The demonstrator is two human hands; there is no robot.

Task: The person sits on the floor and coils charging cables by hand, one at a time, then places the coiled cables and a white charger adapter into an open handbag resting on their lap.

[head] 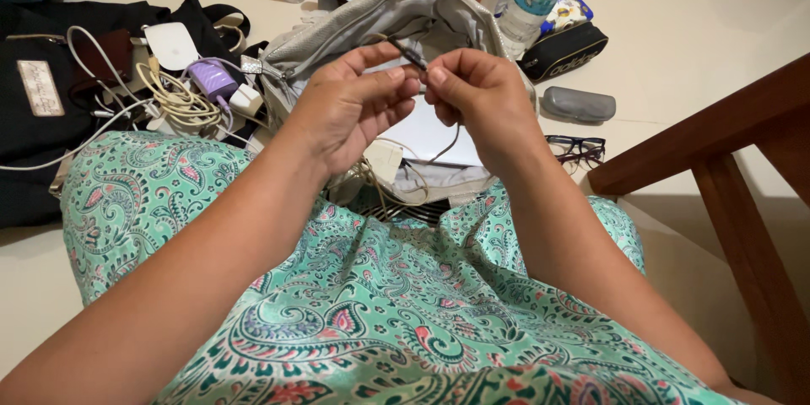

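Both hands, left hand (350, 105) and right hand (472, 97), pinch a thin cable (412, 54) above grey bag (396, 21); untangling step, needs careful pulling.

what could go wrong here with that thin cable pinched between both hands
Both hands, left hand and right hand, pinch the thin cable at its plug end; pulling apart might strain it. Its slack trails down to a tangle of cords by the open grey bag and may snag.
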